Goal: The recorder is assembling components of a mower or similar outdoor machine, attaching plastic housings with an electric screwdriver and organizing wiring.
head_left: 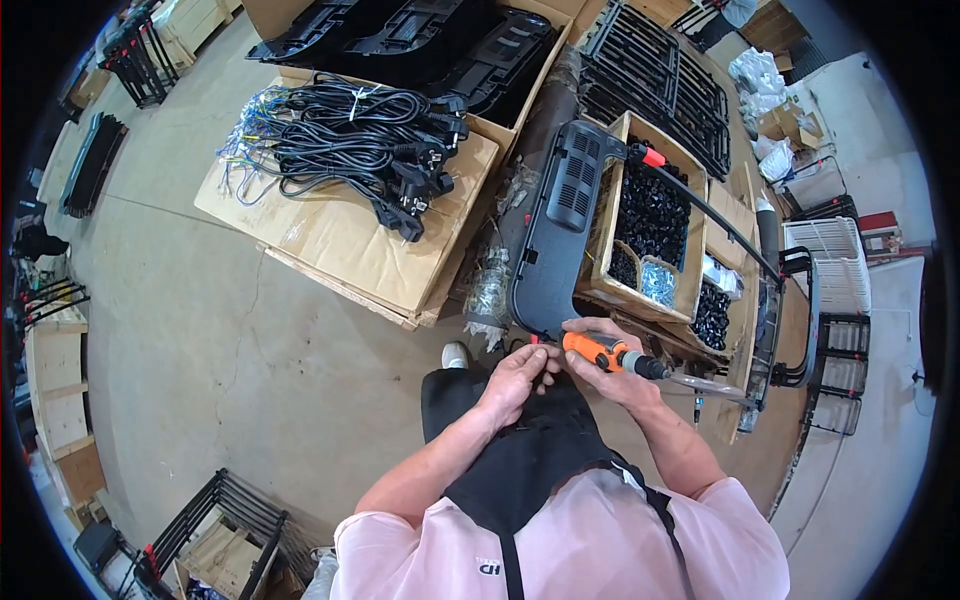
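Observation:
My right hand (632,388) grips an orange and black power screwdriver (592,347), whose nose points to the right. Beside it, my left hand (512,385) is closed in a pinch near a small red piece (536,340); what its fingertips hold is too small to make out. Just beyond both hands lies a long black plastic panel (552,280) with a vented raised section at its far end. A thin black metal frame (722,228) with a red part at its far left corner stretches from the panel over the parts boxes to the right.
A wooden box (597,262) of small black parts and silvery screws (657,283) stands right of the panel. Coiled black power cables (345,140) with plugs lie on cardboard (350,245) at the left. Behind are black plastic shells (400,35) and stacked black frames (655,75).

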